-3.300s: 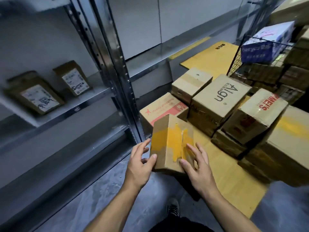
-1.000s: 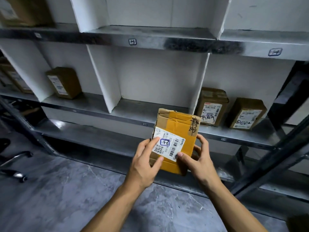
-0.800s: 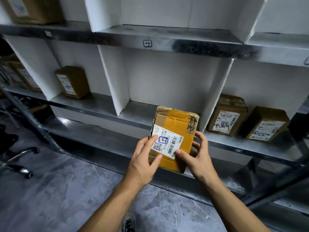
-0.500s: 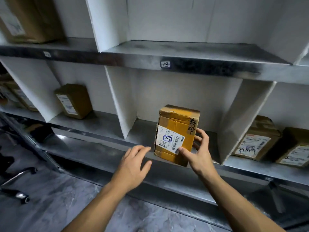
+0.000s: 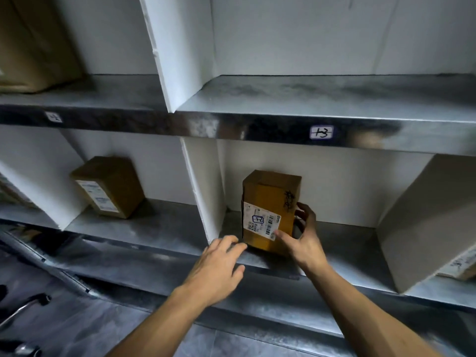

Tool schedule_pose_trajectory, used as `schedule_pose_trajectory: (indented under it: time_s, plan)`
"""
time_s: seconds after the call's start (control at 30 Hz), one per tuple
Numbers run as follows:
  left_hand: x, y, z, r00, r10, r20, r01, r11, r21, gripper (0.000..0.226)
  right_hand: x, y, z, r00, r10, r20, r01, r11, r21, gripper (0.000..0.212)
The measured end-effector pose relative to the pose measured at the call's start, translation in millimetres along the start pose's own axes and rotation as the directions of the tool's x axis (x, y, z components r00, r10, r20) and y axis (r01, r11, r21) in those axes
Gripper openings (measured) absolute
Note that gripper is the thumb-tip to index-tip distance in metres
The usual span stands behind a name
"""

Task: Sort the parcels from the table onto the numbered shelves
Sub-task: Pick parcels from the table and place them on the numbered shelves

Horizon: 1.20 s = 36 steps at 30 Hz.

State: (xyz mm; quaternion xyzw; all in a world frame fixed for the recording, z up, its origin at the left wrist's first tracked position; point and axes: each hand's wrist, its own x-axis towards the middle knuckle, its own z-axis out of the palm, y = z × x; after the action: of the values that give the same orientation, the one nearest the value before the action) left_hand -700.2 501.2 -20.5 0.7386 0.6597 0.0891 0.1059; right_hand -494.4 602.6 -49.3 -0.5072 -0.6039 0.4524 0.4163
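Observation:
A small brown parcel (image 5: 270,202) with yellow tape and a white barcode label stands upright on the metal shelf (image 5: 342,256), in the compartment under the tag marked 13 (image 5: 321,132). My right hand (image 5: 302,238) is on the parcel's right side, thumb on the label's lower corner and fingers behind the box. My left hand (image 5: 219,266) hovers with spread fingers at the shelf's front edge, just left of and below the parcel, holding nothing.
White dividers (image 5: 203,191) split the shelves into compartments. Another labelled parcel (image 5: 108,186) stands in the compartment to the left. A large brown box (image 5: 33,42) sits on the upper shelf at left. A further parcel (image 5: 461,266) shows at the right edge.
The parcel moved from in front of the shelf into the compartment under tag 13 and now stands on the shelf. My left hand let go and dropped to the shelf edge.

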Motion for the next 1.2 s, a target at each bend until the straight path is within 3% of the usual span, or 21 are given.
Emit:
schedule_pose_trajectory:
  time_s: [0.4, 0.83, 1.0, 1.1, 1.2]
  plan:
    - [21.0, -18.4, 6.5, 0.995, 0.096, 0.003, -0.096, 0.995, -0.02, 0.052, 8.8, 24.9, 12.6, 0.998, 0.058, 0.022, -0.058, 0.998, -0.023, 0.084]
    - [16.2, -6.2, 5.4, 0.997, 0.072, -0.022, -0.072, 0.997, -0.009, 0.052, 4.7, 27.2, 16.7, 0.995, 0.084, 0.048, -0.08, 0.995, -0.064, 0.081]
    - [8.4, 8.9, 8.6, 0.997, 0.08, -0.006, -0.08, 0.997, 0.004, 0.051, -11.5, 35.7, 1.6, 0.998, 0.064, 0.016, -0.059, 0.973, -0.223, 0.088]
    - [4.3, 30.1, 15.0, 0.996, 0.082, -0.021, -0.083, 0.997, -0.012, 0.05, -36.7, 34.8, -24.6, 0.997, 0.069, 0.038, -0.045, 0.9, -0.434, 0.068]
    - [4.6, 66.3, 24.4, 0.994, 0.112, -0.015, -0.112, 0.993, -0.025, 0.049, -70.1, 37.1, -69.8, 0.994, -0.059, 0.087, 0.098, 0.809, -0.579, 0.048]
